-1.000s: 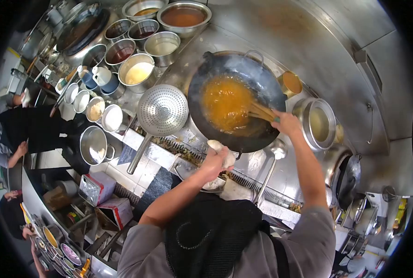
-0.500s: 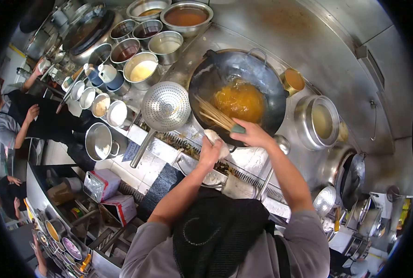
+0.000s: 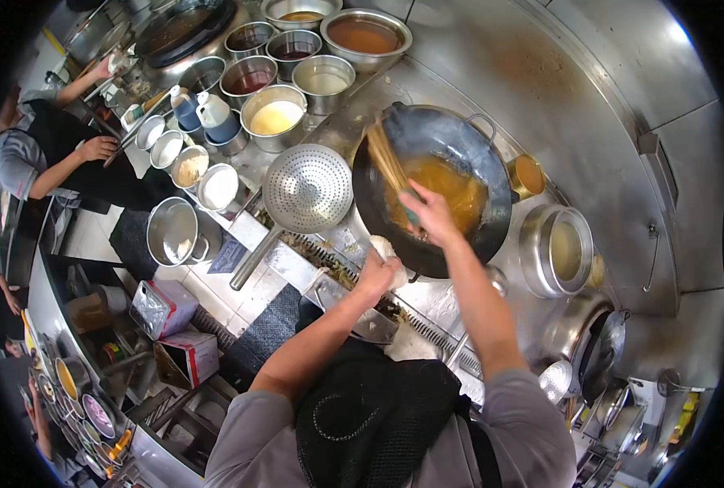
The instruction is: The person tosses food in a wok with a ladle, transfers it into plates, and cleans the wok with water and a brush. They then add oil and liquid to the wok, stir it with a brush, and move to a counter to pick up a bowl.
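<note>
A large dark wok [image 3: 467, 138] holds orange liquid [image 3: 451, 191] on the steel stove. My right hand [image 3: 431, 215] is over the wok and grips a bamboo brush [image 3: 388, 159], whose bristles reach up along the wok's left inner wall. My left hand [image 3: 378, 272] is at the wok's near rim, closed on a white cloth [image 3: 390, 252] wrapped around the wok's handle.
A perforated skimmer [image 3: 306, 189] rests left of the wok. Several steel bowls of sauces and seasonings [image 3: 274, 118] fill the counter at upper left. A pot with pale liquid [image 3: 558, 250] stands right of the wok. Another person [image 3: 49, 154] works at far left.
My right hand has swept the bamboo brush from the wok's right side across to its left wall. The orange liquid has shifted right in the wok. The left hand stays at the handle.
</note>
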Tool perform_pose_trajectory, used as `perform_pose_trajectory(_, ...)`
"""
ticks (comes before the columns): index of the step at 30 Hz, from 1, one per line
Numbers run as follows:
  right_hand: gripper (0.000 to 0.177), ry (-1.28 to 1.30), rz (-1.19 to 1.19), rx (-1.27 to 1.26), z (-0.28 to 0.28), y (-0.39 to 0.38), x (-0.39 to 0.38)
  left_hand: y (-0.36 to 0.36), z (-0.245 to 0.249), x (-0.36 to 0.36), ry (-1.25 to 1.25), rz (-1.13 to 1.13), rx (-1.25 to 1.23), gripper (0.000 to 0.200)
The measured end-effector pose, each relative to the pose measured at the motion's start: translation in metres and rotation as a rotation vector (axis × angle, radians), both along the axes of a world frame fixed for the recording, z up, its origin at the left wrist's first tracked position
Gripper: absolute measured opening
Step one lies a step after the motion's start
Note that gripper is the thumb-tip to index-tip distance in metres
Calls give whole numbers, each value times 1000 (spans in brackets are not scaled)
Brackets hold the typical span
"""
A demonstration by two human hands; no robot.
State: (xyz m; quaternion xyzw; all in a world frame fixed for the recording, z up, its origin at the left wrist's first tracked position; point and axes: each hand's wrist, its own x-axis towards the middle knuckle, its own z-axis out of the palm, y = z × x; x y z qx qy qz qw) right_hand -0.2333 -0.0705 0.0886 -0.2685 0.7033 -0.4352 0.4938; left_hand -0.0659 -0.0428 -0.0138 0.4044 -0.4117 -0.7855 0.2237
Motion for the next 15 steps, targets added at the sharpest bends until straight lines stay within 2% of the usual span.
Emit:
perform_pose_trajectory(2,68,37,-153,-49,-1,-7,28,4,-7,1,-129,0,-51,38)
perform_pose_trajectory(4,67,38,-57,46,7,13,28,4,-6,0,-106,8,-42,39)
perform_pose_trajectory(5,65,27,42,85,12,34,22,4,-7,0,-87,30,-30,40)
perform_pose_trajectory(6,65,180,199,179,26,58,13,2,-1,1,-81,3,-24,40)
perform_pose_trajectory(8,65,497,479,325,58,112,-12,-3,22,13,142,-31,161,44)
perform_pose_trajectory(9,61,630,562,446,74,136,-27,-7,25,18,137,-56,217,44)
perform_pose_trajectory(11,58,930,583,462,55,179,-89,-8,22,20,155,-81,208,45)
perform_pose_trajectory(13,56,1116,479,636,61,149,-105,-8,18,18,149,-72,160,44)
perform_pose_trajectory(15,57,1130,335,557,46,102,-109,-9,19,18,168,-67,188,44)
